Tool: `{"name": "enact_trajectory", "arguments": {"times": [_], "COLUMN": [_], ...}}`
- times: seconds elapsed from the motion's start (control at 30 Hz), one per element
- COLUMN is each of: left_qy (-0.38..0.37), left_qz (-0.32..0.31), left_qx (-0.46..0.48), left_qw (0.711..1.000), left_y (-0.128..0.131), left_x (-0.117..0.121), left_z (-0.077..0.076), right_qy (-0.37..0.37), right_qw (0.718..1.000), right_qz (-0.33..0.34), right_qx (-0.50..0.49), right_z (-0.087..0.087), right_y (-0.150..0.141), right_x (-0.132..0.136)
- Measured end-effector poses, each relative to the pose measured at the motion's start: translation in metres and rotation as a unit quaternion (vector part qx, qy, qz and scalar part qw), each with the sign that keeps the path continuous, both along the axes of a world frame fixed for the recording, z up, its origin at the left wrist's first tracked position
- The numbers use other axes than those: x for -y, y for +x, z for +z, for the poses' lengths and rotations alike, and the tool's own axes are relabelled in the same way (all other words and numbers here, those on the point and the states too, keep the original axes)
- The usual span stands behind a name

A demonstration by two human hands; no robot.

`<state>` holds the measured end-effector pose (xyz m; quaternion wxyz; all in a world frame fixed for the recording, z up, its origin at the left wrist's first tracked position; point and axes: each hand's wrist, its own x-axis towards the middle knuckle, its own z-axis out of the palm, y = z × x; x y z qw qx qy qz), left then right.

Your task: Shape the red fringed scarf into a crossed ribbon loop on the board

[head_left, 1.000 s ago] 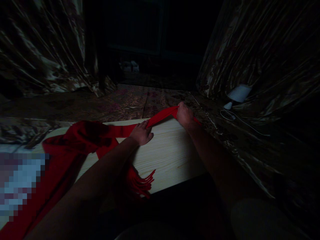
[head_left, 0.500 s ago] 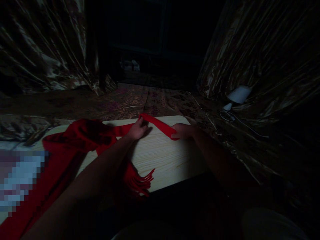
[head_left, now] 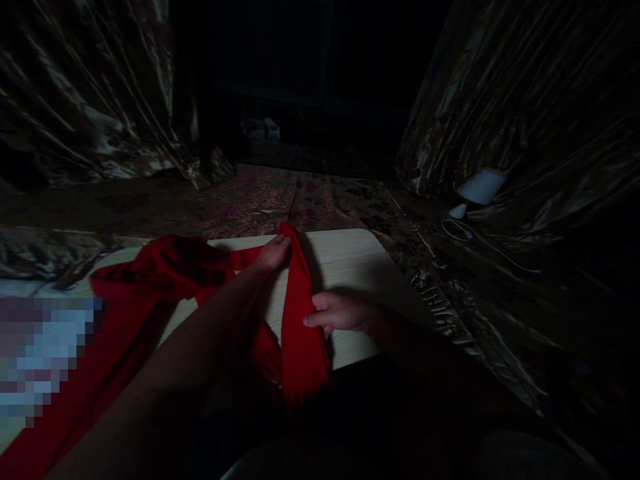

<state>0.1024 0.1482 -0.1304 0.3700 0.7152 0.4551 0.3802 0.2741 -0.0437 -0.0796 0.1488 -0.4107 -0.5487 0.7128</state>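
A red fringed scarf [head_left: 300, 293] lies bunched over the left part of a pale wood-grain table [head_left: 345, 253] and trails off toward the lower left. My left hand [head_left: 276, 252] pinches it near the table's far edge, where the cloth bends back toward me. From there one end hangs down to the near edge, its fringe [head_left: 305, 393] reaching past the tabletop. My right hand [head_left: 340, 312] grips the right border of this hanging end, thumb on top. Part of the scarf is hidden under my left forearm.
A small white lamp [head_left: 481, 187] with a coiled cord stands on patterned cloth [head_left: 330, 193] at the right. Draped curtains [head_left: 100, 87] flank both sides. A pixelated patch [head_left: 45, 353] covers something at the left. The room is very dark.
My right hand has moved toward me and slightly left, bringing the scarf's end down across the table, where it now spreads wider. My left hand stays in nearly the same place.
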Motion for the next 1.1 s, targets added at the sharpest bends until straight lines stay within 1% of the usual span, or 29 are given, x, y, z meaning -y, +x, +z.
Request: {"name": "enact_trajectory", "arguments": {"times": [0.07, 0.13, 0.17, 0.2, 0.23, 0.3, 0.37, 0.47, 0.5, 0.57, 0.63, 0.67, 0.7, 0.77, 0.8, 0.83, 0.87, 0.93, 1.0, 1.03, 1.1], "left_qy": [0.022, 0.049, 0.066, 0.086, 0.105, 0.137, 0.163, 0.215, 0.224, 0.202, 0.164, 0.158, 0.164, 0.200, 0.217, 0.233, 0.249, 0.262, 0.251, 0.239, 0.209], "left_qz": [-0.013, -0.012, -0.008, -0.006, -0.004, -0.007, -0.002, 0.021, 0.014, -0.028, -0.090, -0.117, -0.137, -0.153, -0.150, -0.142, -0.136, -0.129, -0.132, -0.132, -0.140], "left_qx": [-0.086, -0.185, -0.235, -0.281, -0.320, -0.371, -0.390, -0.391, -0.393, -0.406, -0.410, -0.402, -0.387, -0.353, -0.346, -0.344, -0.347, -0.364, -0.392, -0.408, -0.430], "left_qw": [0.996, 0.981, 0.970, 0.956, 0.941, 0.918, 0.906, 0.895, 0.892, 0.891, 0.892, 0.894, 0.897, 0.901, 0.901, 0.899, 0.894, 0.885, 0.875, 0.871, 0.867], "left_y": [0.006, 0.013, 0.017, 0.020, 0.023, 0.028, 0.034, 0.043, 0.047, 0.053, 0.055, 0.055, 0.052, 0.045, 0.040, 0.034, 0.029, 0.019, 0.010, 0.006, 0.000], "left_x": [0.003, 0.009, 0.012, 0.016, 0.019, 0.024, 0.027, 0.029, 0.028, 0.025, 0.021, 0.020, 0.019, 0.024, 0.029, 0.036, 0.044, 0.064, 0.082, 0.089, 0.097], "left_z": [0.001, 0.002, 0.002, 0.003, 0.004, 0.006, 0.010, 0.016, 0.017, 0.019, 0.021, 0.022, 0.023, 0.026, 0.028, 0.029, 0.030, 0.028, 0.022, 0.019, 0.012], "right_qy": [0.014, 0.038, 0.054, 0.072, 0.090, 0.119, 0.129, 0.128, 0.127, 0.125, 0.142, 0.171, 0.213, 0.314, 0.360, 0.399, 0.430, 0.473, 0.489, 0.487, 0.471], "right_qw": [0.995, 0.978, 0.968, 0.959, 0.953, 0.947, 0.945, 0.951, 0.953, 0.956, 0.946, 0.930, 0.904, 0.829, 0.791, 0.760, 0.737, 0.710, 0.698, 0.698, 0.709], "right_qz": [0.061, 0.122, 0.135, 0.134, 0.121, 0.071, 0.040, 0.031, 0.029, 0.015, -0.032, -0.071, -0.118, -0.206, -0.235, -0.249, -0.252, -0.235, -0.205, -0.194, -0.189], "right_qx": [0.072, 0.164, 0.206, 0.240, 0.264, 0.290, 0.297, 0.281, 0.272, 0.264, 0.289, 0.317, 0.352, 0.415, 0.436, 0.449, 0.457, 0.466, 0.481, 0.488, 0.490], "right_z": [0.001, 0.007, 0.011, 0.014, 0.017, 0.018, 0.015, 0.007, 0.004, -0.001, -0.006, -0.009, -0.011, -0.014, -0.015, -0.016, -0.016, -0.016, -0.016, -0.017, -0.021], "right_y": [0.004, 0.008, 0.011, 0.014, 0.018, 0.026, 0.033, 0.040, 0.041, 0.044, 0.048, 0.050, 0.052, 0.055, 0.055, 0.055, 0.053, 0.046, 0.040, 0.037, 0.037], "right_x": [-0.005, -0.014, -0.019, -0.025, -0.031, -0.043, -0.052, -0.060, -0.062, -0.067, -0.074, -0.078, -0.083, -0.093, -0.098, -0.102, -0.106, -0.114, -0.121, -0.126, -0.134]}}
